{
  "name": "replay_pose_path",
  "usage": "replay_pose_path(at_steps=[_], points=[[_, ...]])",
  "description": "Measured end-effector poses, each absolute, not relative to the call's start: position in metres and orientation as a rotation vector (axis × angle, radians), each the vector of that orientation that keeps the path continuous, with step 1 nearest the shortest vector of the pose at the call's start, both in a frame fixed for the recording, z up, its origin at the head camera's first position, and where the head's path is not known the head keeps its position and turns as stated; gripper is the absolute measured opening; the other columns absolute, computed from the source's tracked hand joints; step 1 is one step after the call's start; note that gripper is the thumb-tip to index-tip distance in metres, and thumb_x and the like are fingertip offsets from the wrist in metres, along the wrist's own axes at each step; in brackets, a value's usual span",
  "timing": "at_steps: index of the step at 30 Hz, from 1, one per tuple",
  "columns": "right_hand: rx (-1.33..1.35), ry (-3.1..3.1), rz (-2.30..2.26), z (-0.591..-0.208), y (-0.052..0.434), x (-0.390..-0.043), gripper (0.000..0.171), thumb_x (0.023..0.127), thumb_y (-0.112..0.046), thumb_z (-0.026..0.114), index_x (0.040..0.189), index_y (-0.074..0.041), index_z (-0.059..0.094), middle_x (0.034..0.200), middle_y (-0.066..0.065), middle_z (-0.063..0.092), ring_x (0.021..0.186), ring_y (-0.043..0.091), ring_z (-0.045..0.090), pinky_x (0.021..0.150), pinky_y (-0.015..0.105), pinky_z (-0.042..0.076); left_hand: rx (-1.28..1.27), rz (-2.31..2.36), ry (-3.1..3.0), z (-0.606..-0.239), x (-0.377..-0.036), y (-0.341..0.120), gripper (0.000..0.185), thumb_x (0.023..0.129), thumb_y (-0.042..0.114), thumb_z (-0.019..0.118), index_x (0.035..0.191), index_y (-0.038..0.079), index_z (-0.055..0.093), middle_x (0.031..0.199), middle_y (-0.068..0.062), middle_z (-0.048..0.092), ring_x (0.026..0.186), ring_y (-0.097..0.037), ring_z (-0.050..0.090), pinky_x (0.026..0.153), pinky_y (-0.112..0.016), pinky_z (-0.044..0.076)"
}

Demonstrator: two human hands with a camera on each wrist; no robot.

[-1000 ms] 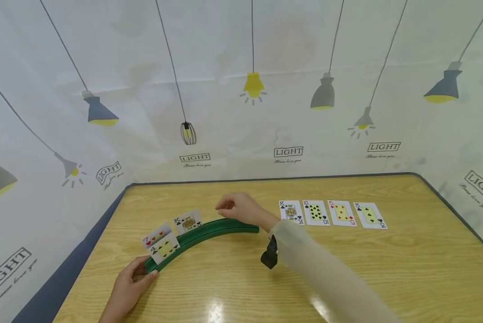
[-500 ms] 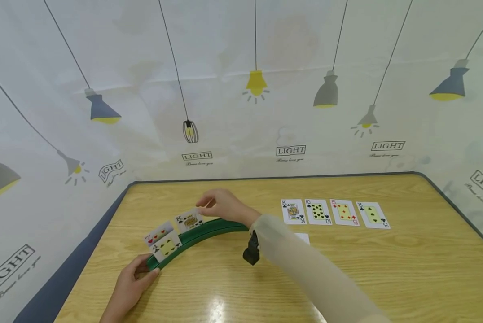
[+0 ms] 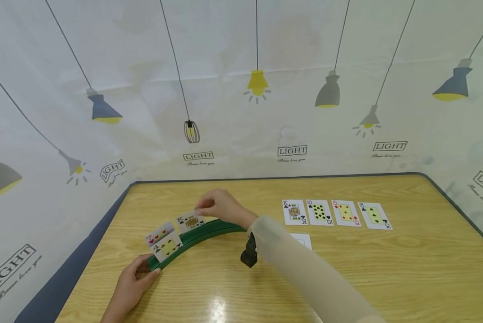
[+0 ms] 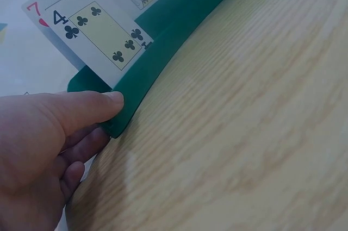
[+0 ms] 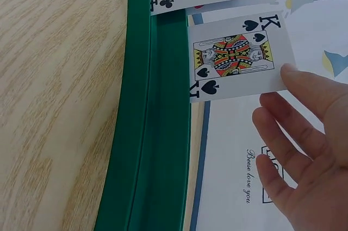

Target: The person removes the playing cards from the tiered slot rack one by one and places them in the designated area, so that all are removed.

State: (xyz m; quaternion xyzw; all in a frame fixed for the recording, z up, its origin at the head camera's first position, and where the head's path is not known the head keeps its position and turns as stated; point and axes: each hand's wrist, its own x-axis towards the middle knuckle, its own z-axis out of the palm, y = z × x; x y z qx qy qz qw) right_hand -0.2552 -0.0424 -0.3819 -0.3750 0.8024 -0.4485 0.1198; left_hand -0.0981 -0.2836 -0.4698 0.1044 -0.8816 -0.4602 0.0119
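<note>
A curved green card holder point(image 3: 209, 231) point(image 4: 168, 41) point(image 5: 157, 133) lies on the wooden table point(image 3: 387, 269). In it stand a 7 of hearts point(image 3: 156, 233) point(image 4: 36, 12), a 4 of clubs point(image 3: 167, 246) point(image 4: 100, 35) and a king of spades point(image 3: 190, 221) point(image 5: 236, 57). My left hand point(image 3: 133, 282) point(image 4: 65, 128) grips the holder's left end, thumb on its front lip and fingers curled beneath. My right hand point(image 3: 222, 207) point(image 5: 293, 144) reaches over the holder; one fingertip touches the king's upper corner, the other fingers stretched out.
Four face-up cards lie in a row at the back right: a king point(image 3: 294, 212), a ten point(image 3: 319, 212), a red five point(image 3: 346, 213) and a black three point(image 3: 375, 216). A face-down card point(image 3: 304, 241) shows behind my right forearm. A printed curtain encloses the table.
My right hand has moved left along the holder, from above its middle to the king of spades. The face-down card has come into view behind the forearm. The left hand has stayed put.
</note>
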Motion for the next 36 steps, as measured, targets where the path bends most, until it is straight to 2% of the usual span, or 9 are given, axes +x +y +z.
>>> replay_pose_path(at_steps=[10,36], points=[[-1.048,2.369,-1.383,-0.387,-0.041,-0.254,0.011,0.085,-0.017,0.066,0.09,-0.01,0.073,0.087,-0.003,0.067,0.072,0.005,0.06,0.065,0.021,0.049,0.316,-1.435,-2.739,-0.469,-0.098,-0.281,0.043,0.085,0.013,0.066,0.124,0.0,0.053,0.113,-0.016,0.058,0.095,-0.021,0.056,0.074,-0.024,0.048],[-0.957,2.502,-1.442,-0.382,-0.015,-0.257,0.011,0.085,-0.021,0.067,0.092,-0.015,0.074,0.09,-0.006,0.067,0.079,0.009,0.058,0.067,0.024,0.047,0.347,-1.429,-2.768,-0.473,-0.099,-0.283,0.043,0.086,0.014,0.066,0.125,0.002,0.052,0.115,-0.016,0.056,0.096,-0.022,0.055,0.073,-0.023,0.047]])
